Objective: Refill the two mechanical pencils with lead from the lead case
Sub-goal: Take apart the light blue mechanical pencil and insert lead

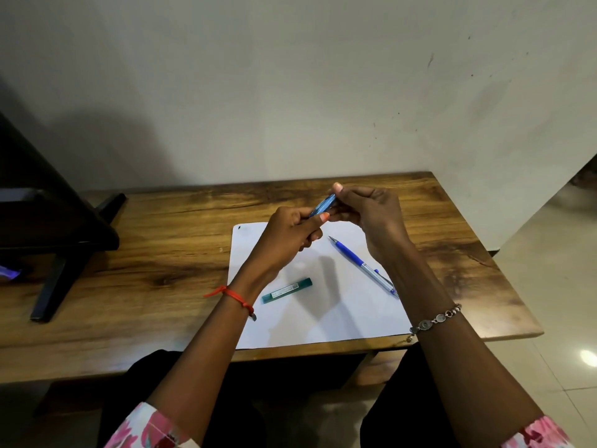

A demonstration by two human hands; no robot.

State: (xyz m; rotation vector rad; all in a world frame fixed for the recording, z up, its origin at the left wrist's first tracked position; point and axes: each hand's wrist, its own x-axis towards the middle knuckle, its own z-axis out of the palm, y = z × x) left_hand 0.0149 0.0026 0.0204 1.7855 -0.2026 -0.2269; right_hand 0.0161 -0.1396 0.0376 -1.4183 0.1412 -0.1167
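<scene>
Blue pencil [323, 204] is pinched at both ends by the raised left hand [290, 234] and right hand [371, 215].

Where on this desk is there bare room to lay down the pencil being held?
Bare wood of the table lies between the black stand and the paper; also right of the paper. The paper's near strip, below the lead case, is free. Crowded: mid-sheet, between lead case and blue pencil.
</scene>
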